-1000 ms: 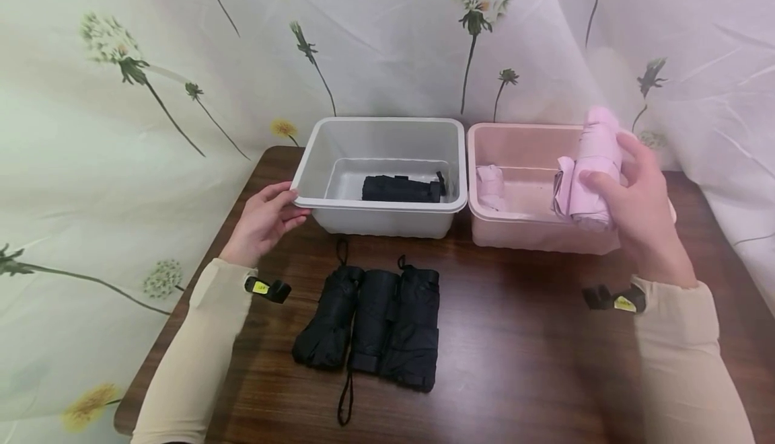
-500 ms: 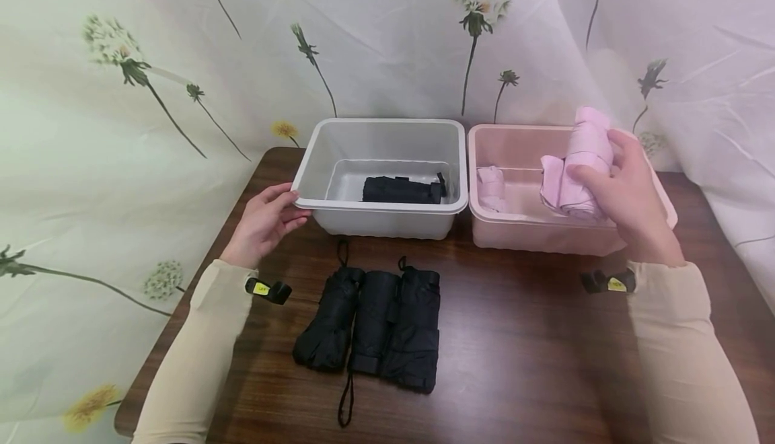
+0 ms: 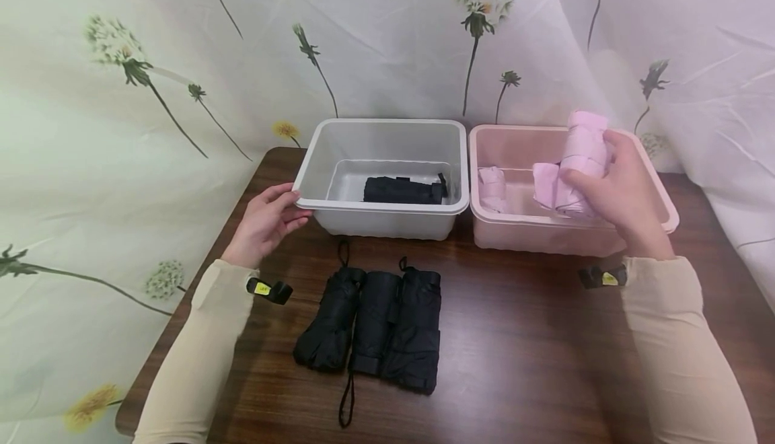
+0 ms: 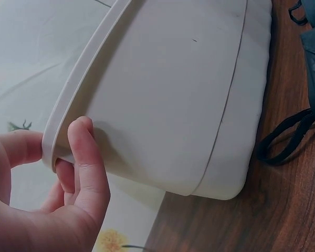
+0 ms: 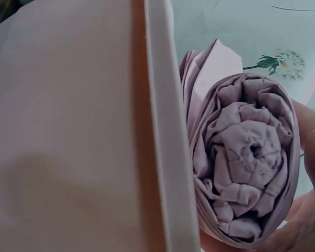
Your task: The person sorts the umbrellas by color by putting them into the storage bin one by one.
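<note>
My left hand (image 3: 263, 223) pinches the front left corner of the grey plastic bin (image 3: 381, 220); the left wrist view shows fingers curled under its rim (image 4: 79, 79). A black folded umbrella (image 3: 402, 190) lies inside that bin. Over the pink bin (image 3: 545, 237), my right hand (image 3: 630, 185) grips a rolled pink umbrella (image 3: 586, 151), tilted, with a loose flap on its left. Its pleated end (image 5: 252, 157) appears beside the bin's rim in the right wrist view. Another pink rolled bundle (image 3: 493, 190) lies at the left inside the pink bin.
Three black folded umbrellas (image 3: 375, 323) lie side by side on the brown wooden table (image 3: 514, 343), in front of the grey bin. Some have cord loops sticking out. A curtain (image 3: 387, 40) with a dandelion print hangs behind and beside the table.
My right hand has carried the pink umbrella left and slightly lower, further over the pink bin. The left hand stays at the grey bin's corner.
</note>
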The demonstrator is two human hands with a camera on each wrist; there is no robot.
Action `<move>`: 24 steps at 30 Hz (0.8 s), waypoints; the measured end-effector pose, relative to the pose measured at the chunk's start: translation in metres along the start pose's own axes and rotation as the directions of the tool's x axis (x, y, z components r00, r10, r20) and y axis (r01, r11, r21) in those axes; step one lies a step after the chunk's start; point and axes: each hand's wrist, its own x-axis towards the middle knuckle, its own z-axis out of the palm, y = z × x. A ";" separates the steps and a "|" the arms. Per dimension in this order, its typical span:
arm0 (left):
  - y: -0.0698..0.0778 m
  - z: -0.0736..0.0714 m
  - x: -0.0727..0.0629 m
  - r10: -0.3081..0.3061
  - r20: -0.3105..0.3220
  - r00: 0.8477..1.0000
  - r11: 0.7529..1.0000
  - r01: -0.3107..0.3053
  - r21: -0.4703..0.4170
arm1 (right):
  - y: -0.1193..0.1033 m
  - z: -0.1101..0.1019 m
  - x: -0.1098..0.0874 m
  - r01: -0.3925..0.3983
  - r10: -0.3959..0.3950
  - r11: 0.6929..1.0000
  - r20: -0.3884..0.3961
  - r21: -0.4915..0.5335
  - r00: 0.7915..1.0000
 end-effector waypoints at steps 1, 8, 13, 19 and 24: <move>0.000 0.000 0.000 0.000 -0.001 1.000 1.000 0.000 0.002 | 0.000 0.000 0.000 0.006 -0.006 1.000 -0.003 -0.010 1.000; 0.000 0.000 0.000 -0.004 -0.005 1.000 1.000 0.004 0.010 | -0.001 0.006 0.004 0.063 -0.066 0.997 -0.055 -0.053 0.996; 0.000 0.000 0.000 -0.007 -0.007 1.000 1.000 0.007 0.015 | 0.001 0.008 0.005 0.073 -0.076 0.996 -0.056 -0.055 0.996; -0.001 0.000 0.002 0.001 0.000 1.000 1.000 -0.001 0.000 | 0.002 0.010 0.003 0.076 -0.080 0.993 -0.043 -0.090 0.996; -0.002 -0.001 0.003 0.011 0.007 1.000 1.000 -0.011 -0.019 | 0.004 0.008 -0.004 0.057 -0.059 0.986 -0.012 -0.155 0.998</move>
